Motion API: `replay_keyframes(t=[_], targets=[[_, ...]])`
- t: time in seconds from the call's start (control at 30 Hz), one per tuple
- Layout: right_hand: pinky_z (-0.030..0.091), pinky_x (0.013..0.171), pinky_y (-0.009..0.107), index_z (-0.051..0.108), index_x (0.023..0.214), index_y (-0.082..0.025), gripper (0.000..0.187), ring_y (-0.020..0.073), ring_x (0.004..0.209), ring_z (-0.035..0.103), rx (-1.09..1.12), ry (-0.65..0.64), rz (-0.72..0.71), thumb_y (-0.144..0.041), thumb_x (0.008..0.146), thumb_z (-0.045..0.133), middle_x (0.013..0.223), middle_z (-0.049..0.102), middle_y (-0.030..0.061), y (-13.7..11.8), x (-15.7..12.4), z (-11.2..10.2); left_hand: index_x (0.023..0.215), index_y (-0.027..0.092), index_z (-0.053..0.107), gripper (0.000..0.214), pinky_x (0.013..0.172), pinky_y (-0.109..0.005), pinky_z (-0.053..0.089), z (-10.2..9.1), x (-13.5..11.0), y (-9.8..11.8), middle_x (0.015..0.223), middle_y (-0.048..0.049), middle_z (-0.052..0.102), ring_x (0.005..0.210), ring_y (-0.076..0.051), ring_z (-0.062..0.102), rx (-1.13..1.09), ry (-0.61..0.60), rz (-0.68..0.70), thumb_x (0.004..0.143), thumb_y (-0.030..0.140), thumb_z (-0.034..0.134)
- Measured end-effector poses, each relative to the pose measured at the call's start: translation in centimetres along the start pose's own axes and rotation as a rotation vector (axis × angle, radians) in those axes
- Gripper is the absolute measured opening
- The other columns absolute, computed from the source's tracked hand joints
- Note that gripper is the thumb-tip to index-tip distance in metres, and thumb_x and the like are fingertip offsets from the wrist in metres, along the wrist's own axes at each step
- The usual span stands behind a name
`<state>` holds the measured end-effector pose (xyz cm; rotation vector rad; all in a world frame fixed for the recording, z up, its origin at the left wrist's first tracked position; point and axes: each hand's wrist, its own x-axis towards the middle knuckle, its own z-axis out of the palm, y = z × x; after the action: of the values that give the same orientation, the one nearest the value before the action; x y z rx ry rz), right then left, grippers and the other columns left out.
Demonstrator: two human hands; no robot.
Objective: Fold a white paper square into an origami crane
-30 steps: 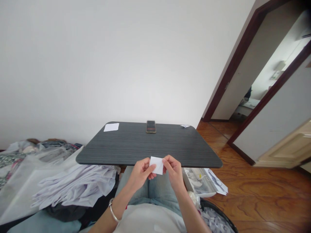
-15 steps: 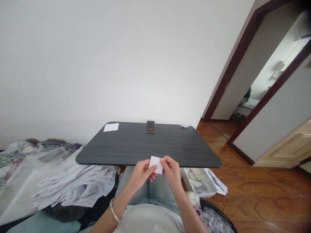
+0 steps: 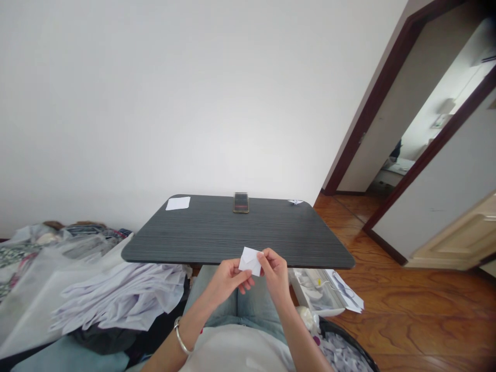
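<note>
A small folded square of white paper (image 3: 250, 260) is held up just in front of the table's near edge, with a flap and crease lines showing on its face. My left hand (image 3: 231, 278) pinches its lower left side, thumb in front and fingers behind. On the right side, my right hand (image 3: 273, 268) grips the paper between thumb and curled fingers. Both hands hover above my lap. The dark wood-grain table (image 3: 217, 232) extends beyond them.
White sheets (image 3: 177, 203) lie at the table's far left corner. A phone-like dark object on a stand (image 3: 241, 202) is at the back middle, and a small folded paper piece (image 3: 295, 202) at the far right. White cloth (image 3: 124, 294) is heaped left; an open box (image 3: 315, 292) sits right.
The paper has tilted and risen slightly, so its folded flap now shows. My left thumb has slid down toward the paper's lower edge.
</note>
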<state>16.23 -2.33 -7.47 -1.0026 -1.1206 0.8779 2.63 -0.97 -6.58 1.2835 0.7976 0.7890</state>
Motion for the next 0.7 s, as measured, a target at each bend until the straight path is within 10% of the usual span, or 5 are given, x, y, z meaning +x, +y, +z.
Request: replay_keyframes(t=[0.7], targets=[[0.028,0.041,0.020,0.046,0.057,-0.019,0.032,0.0081,0.043,0.033,0.006,0.054,-0.008,-0.040,0.079,0.055,0.048,0.040,-0.0062,-0.21,0.04,0.02,0.085,0.010,0.062,0.030,0.049,-0.021,0.046,-0.53,-0.19,0.05,0.068,-0.0057,0.068,0.053,-0.012,0.060,-0.056,-0.071,-0.004,0.069,0.034,0.068]])
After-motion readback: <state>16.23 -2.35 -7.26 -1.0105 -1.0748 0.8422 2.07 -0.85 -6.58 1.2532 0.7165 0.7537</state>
